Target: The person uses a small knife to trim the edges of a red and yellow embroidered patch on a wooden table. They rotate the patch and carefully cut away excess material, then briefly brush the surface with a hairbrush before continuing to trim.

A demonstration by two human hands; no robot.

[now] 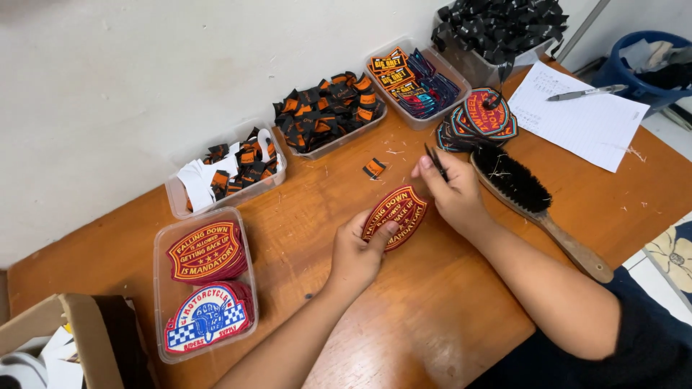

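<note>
arms: two, both bare to the wrist, no watch or rings seen | left hand (357, 252): bare, short nails | right hand (450, 193): bare, short nails | sleeve (638, 328): dark, short, on right upper arm

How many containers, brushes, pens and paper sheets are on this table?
Clear plastic trays: 4
Tub of black tags: 1
Brush: 1
Pen: 1
Paper sheet: 1
Total: 8
</note>
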